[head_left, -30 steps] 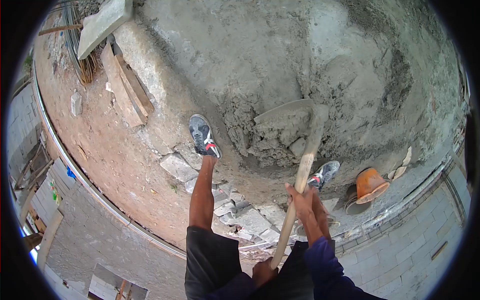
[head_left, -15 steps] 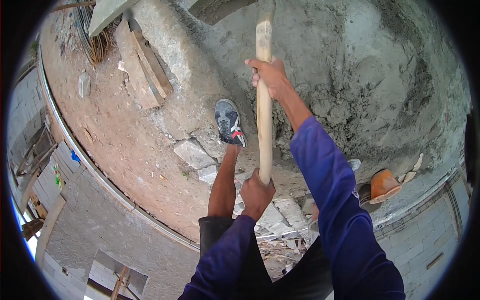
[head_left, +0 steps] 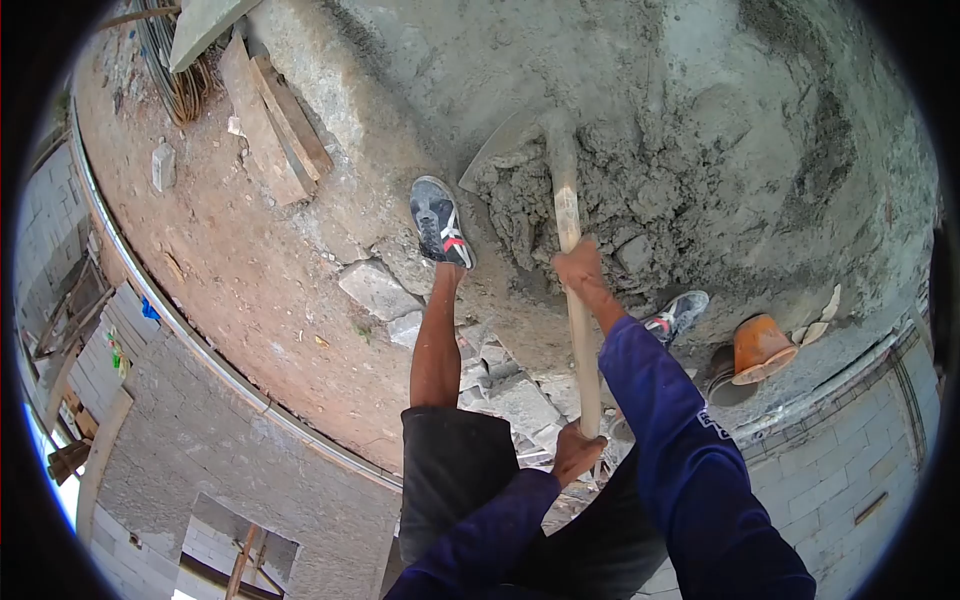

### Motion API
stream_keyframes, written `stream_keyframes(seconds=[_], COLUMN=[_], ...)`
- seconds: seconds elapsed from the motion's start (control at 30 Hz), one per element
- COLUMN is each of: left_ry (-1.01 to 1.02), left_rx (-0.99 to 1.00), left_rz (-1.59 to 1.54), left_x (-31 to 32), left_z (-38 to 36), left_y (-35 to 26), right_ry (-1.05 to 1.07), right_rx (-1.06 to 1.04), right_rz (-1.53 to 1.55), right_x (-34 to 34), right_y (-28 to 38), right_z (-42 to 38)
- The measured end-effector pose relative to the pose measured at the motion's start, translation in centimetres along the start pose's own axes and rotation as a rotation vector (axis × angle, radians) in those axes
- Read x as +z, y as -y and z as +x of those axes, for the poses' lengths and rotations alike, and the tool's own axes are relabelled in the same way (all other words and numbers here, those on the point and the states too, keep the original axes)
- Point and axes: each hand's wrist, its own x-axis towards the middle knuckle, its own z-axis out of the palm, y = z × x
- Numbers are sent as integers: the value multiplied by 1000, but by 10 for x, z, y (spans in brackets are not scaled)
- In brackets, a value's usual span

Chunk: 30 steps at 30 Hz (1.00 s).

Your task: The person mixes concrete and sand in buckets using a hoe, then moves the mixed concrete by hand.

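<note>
A long wooden-handled hoe (head_left: 582, 350) runs up the middle of the head view, its wide blade sunk in grey wet mortar (head_left: 660, 180). My right hand (head_left: 580, 265) is wrapped round the handle about midway along. Near the lower end of the handle, my left hand (head_left: 578, 452) is closed on it as well. Part of the blade shows left of the handle, and lumpy mortar hides the rest. My feet, in a grey shoe (head_left: 438, 220) and another shoe (head_left: 680, 315), stand either side of the handle.
An orange bucket (head_left: 762, 350) lies tipped at the right beside a dark round container (head_left: 730, 378). Broken concrete blocks (head_left: 380, 290) lie by my leg. Wooden boards (head_left: 268, 120) and a wire coil (head_left: 175, 70) are at upper left. Block walls (head_left: 830, 480) stand behind.
Both hands have drawn the hoe back toward my body and slightly right. Its blade has come into view, pulling mortar with it.
</note>
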Motion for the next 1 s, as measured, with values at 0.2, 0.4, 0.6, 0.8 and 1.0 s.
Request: stream_keyframes(seconds=[0.2,0.4,0.6,0.8,1.0], left_ry=[58,122,178,229,93], left_rx=[-117,-249,282,373,203], left_rz=[263,523,346,307,338], left_x=[14,15,18,13,-38], left_z=[-62,-125,-16,42,-11], left_y=[78,149,32,-129,15], right_ry=[-52,-73,-46,-290,-222], right_rx=[-59,64,-47,3,189], right_rz=[175,492,1025,740,754], right_x=[8,-57,-217,-273,-104], right_y=[-110,-144,-37,13,-110], right_z=[-73,-189,-89,82,41])
